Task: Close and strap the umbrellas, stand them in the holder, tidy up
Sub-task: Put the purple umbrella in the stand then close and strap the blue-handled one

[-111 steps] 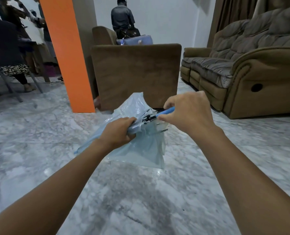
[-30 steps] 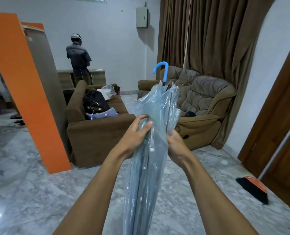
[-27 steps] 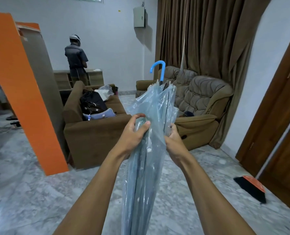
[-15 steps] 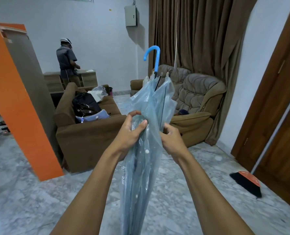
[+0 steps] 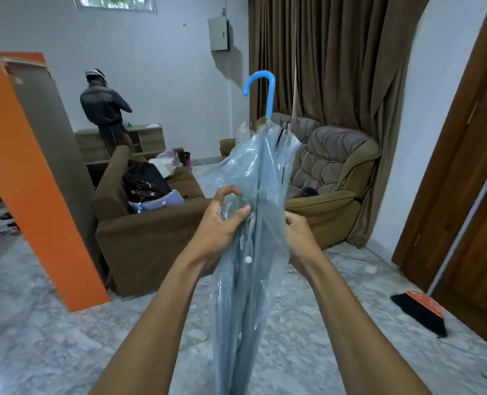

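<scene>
A closed clear pale-blue umbrella (image 5: 251, 252) hangs upright in front of me, its curved blue handle (image 5: 261, 89) pointing up and its tip below the frame. My left hand (image 5: 222, 223) pinches the loose plastic canopy on the left side. On the right side my right hand (image 5: 299, 238) grips the folds from behind. A small white snap button (image 5: 248, 259) shows on the canopy just below my hands. No strap is wound around it that I can see. No holder is in view.
A brown sofa (image 5: 151, 238) with bags stands ahead left, a padded armchair (image 5: 333, 178) ahead right. An orange pillar (image 5: 31, 181) rises at left. A broom head (image 5: 420, 312) lies by the wooden door (image 5: 470, 181) at right. A person (image 5: 104, 109) stands at the far wall.
The umbrella went from lying low across my hands to upright, handle up. In the last second both hands keep gathering the canopy folds, and my view has risen slightly.
</scene>
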Demonstrator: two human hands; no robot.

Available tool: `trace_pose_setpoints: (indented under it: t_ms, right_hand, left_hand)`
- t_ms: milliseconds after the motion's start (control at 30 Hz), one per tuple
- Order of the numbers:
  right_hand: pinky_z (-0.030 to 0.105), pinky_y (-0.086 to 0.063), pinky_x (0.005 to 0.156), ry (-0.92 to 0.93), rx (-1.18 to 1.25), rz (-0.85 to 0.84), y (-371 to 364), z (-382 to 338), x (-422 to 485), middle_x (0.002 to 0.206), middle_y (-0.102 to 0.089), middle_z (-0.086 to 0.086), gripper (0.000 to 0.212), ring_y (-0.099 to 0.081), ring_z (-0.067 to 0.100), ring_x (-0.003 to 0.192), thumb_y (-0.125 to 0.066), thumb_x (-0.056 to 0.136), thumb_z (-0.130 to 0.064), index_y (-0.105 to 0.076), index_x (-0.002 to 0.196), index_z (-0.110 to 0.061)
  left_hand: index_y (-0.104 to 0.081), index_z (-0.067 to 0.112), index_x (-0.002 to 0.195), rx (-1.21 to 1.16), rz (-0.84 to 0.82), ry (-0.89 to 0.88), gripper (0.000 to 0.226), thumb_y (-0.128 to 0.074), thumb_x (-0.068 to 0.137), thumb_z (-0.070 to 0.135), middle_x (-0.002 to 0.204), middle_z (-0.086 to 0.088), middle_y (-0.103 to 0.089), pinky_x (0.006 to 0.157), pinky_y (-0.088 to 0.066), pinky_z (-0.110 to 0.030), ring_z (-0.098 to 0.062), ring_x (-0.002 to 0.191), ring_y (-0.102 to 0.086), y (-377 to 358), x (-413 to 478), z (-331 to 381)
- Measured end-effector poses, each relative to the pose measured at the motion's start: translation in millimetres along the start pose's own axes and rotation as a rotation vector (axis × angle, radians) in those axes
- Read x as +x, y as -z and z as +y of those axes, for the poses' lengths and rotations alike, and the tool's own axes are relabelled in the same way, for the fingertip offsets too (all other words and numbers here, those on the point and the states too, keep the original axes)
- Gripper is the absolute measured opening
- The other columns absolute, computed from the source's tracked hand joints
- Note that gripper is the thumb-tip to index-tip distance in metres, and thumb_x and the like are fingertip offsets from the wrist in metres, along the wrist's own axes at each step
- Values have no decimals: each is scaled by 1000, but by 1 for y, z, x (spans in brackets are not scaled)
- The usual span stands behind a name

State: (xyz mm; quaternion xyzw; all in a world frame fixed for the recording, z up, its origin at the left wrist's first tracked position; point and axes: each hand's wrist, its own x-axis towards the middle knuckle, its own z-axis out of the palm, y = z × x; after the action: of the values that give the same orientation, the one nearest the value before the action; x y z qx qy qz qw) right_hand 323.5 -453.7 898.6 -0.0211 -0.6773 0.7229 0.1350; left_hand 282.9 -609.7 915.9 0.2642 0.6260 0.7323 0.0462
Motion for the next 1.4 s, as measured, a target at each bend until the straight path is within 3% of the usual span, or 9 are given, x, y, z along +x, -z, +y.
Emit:
trace_pose_setpoints:
  t_ms: [200, 333, 500, 700, 800, 900, 1067, 1200, 1400]
  right_hand:
    - [19, -51, 47, 23, 137, 80, 1, -8, -3, 62, -72, -9, 27, -66, 2, 53, -75, 84, -6, -60, 106, -11]
    - [27, -58, 61, -13, 111, 40, -1, -10, -7, 74, -76, 0, 31, -70, 11, 64, -77, 84, -15, -65, 110, -2]
    - [28, -59, 69, 31, 4, 46, 3, -11, -9, 88, -77, 3, 19, -70, 11, 76, -77, 84, -22, -74, 98, -9]
    - [16, -49, 52, 26, -25, 5, 8, -17, -18, 64, -71, -13, 21, -63, -1, 58, -66, 93, -24, -73, 74, -20]
    - [27, -58, 77, -60, 44, -25, 12, -17, -22, 92, -78, -9, 44, -72, 6, 87, -43, 100, -51, -75, 100, -22]
    - [50, -48, 102, 16, 82, 54, 15, -16, -28, 125, -67, -4, 53, -65, 13, 113, -38, 93, -63, -58, 131, -31]
    - [41, -52, 100, 383, -147, 74, 3, -16, -51, 130, -55, -12, 28, -61, 8, 118, -69, 86, -45, -53, 109, -47]
    - [37, -43, 108, 473, -495, -19, -11, -9, -54, 144, -43, -9, 21, -47, 7, 132, -65, 89, -43, -55, 107, -46]
    - [20, -42, 103, 421, -573, 73, -11, -4, -48, 139, -48, 3, 43, -48, 13, 130, -51, 90, 6, -65, 94, -35]
  left_hand:
    - [-55, 32, 117, 177, -114, -35, 24, -58, 97, 19, 108, 4, -59, 86, -48, -21, -11, 90, -59, -4, -4, 10]
    - [-52, 27, 113, 225, 67, -108, 25, -64, 94, 18, 114, 7, -61, 82, -54, -21, -6, 103, -65, -8, -3, 7]
    - [-54, 32, 102, 241, 184, -151, 24, -65, 92, 14, 109, 12, -59, 96, -53, -35, -7, 105, -61, -7, -1, 0]
    - [-52, 31, 98, 159, 237, -112, 22, -65, 92, 14, 111, -2, -60, 86, -57, -37, -18, 100, -65, -4, 3, -3]
    - [-49, 24, 100, 110, 306, -84, 20, -62, 94, 10, 107, -3, -61, 67, -55, -20, -4, 81, -66, -1, 5, -3]
    - [-51, 32, 95, 2, 350, -13, 24, -64, 93, 11, 118, -16, -62, 70, -59, -35, -22, 86, -66, 3, 6, -3]
    - [-53, 37, 93, -90, 398, 44, 29, -71, 88, 14, 126, -24, -61, 82, -57, -48, -33, 97, -65, 1, 7, -4]
    - [-51, 34, 95, -40, 416, 40, 33, -68, 87, 7, 107, -18, -67, 72, -59, -40, -27, 86, -67, -8, 5, -6]
    - [-51, 34, 91, 32, 404, -20, 28, -62, 92, 9, 115, -16, -63, 85, -57, -52, -32, 102, -67, -16, 3, -2]
